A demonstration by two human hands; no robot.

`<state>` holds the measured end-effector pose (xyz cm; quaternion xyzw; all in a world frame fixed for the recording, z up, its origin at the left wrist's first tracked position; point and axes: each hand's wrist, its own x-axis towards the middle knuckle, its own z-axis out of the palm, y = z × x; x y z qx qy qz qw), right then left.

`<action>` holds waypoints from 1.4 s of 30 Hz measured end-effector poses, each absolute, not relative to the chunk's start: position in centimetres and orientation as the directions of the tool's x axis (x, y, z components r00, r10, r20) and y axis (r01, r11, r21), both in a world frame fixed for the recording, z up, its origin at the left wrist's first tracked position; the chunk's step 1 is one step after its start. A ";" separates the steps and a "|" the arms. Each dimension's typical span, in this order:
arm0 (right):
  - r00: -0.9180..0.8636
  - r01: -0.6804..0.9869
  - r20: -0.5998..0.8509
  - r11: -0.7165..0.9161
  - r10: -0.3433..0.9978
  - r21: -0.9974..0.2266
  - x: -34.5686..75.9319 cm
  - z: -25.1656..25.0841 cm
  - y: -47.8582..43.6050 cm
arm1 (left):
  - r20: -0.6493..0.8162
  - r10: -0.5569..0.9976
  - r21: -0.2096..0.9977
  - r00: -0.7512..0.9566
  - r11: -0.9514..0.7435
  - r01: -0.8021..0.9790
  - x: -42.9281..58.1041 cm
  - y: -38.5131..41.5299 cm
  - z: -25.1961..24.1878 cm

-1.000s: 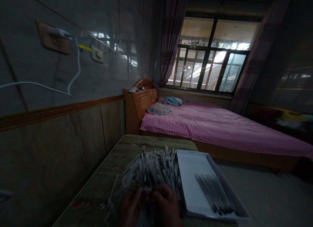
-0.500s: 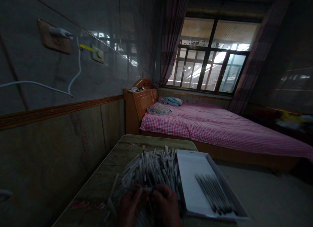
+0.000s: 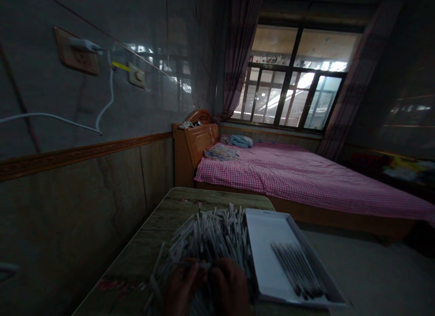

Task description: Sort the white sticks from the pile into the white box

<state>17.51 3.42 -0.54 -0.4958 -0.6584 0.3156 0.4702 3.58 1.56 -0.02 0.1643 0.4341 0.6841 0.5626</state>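
A big heap of thin white sticks (image 3: 210,234), like pen tubes, lies on a worn table (image 3: 163,216). At the bottom edge of the view my left hand (image 3: 180,291) and my right hand (image 3: 229,286) come together over the near end of the heap. Their fingertips pinch a single white stick (image 3: 195,264) held crosswise between them. To the right of the heap sits a flat white tray (image 3: 268,243) with a row of several dark thin rods (image 3: 297,269) lying side by side in it.
A tiled wall with a socket, plug and white cable (image 3: 105,103) runs along the left. Beyond the table stands a bed with a pink checked cover (image 3: 299,175) and wooden headboard (image 3: 193,143). A barred window (image 3: 292,80) is behind it. Bare floor lies at the right.
Almost nothing differs; my hands stay on the heap and shift very slightly downward in view.
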 end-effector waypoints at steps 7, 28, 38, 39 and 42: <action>-0.209 0.683 0.683 0.604 0.700 -0.410 18.7 -3.2 3.6 | -0.206 0.898 0.814 -0.388 -0.064 -0.578 5.0 1.0 0.2; -0.329 0.729 0.634 0.615 0.700 -0.301 19.8 -3.1 3.6 | -0.215 0.907 0.830 -0.363 -0.026 -0.557 5.1 1.6 -1.0; -0.376 0.729 0.676 0.653 0.634 -0.207 20.3 -4.3 3.6 | -0.205 0.912 0.840 -0.355 -0.022 -0.542 5.2 1.6 -1.5; -0.334 0.725 0.643 0.624 0.689 -0.292 20.2 -4.0 3.6 | -0.206 0.916 0.838 -0.343 -0.015 -0.545 4.9 1.6 -1.7; -0.214 0.711 0.568 0.525 0.795 -0.467 19.8 -3.3 3.0 | -0.196 0.942 0.848 -0.274 0.023 -0.529 4.3 1.6 -1.8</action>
